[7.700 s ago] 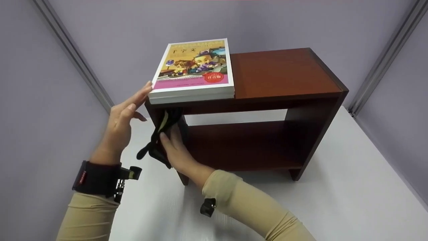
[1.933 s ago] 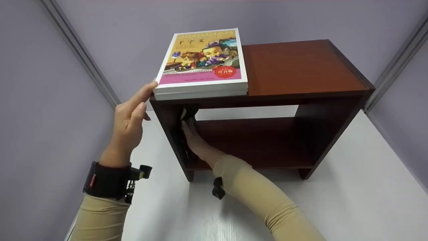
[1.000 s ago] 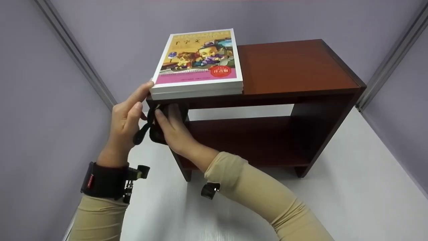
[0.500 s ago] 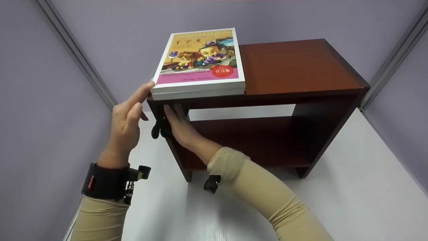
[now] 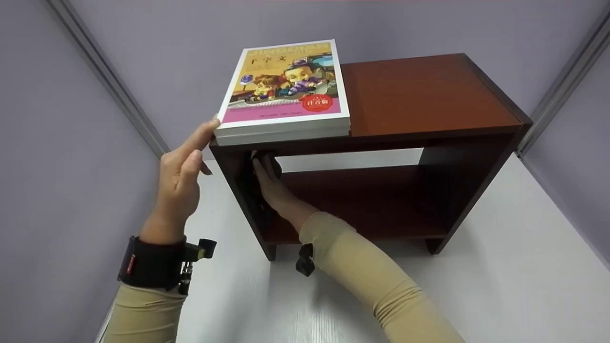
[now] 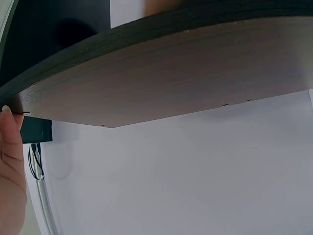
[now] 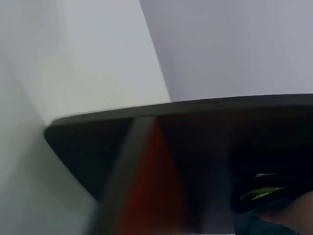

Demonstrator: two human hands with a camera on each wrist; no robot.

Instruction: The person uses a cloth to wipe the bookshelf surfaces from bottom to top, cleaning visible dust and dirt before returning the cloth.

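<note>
In the head view, a stack of books (image 5: 286, 90) lies on the left of the dark red-brown wooden shelf unit (image 5: 429, 95). My left hand (image 5: 178, 183) touches the front left top corner of the unit beside the books, its index finger extended. Inside the upper compartment, my right hand (image 5: 276, 190) presses with extended fingers on a black, cloth-like thing (image 5: 278, 167) against the left inner side. Dark folds with a green patch, part of that black thing (image 7: 257, 193), appear in the right wrist view. Most of it is hidden by hand and shadow.
The unit's lower shelf board (image 5: 362, 205) runs to the right of my right hand, and its right side panel (image 5: 467, 190) stands beyond. A white surface (image 5: 514, 257) lies beneath the unit. Pale walls (image 5: 405, 24) with grey metal corner strips enclose it.
My right hand, with the black thing, slides between the left side's front edge and deeper inside; over the last second it has moved inward. My left hand stays at the corner.
</note>
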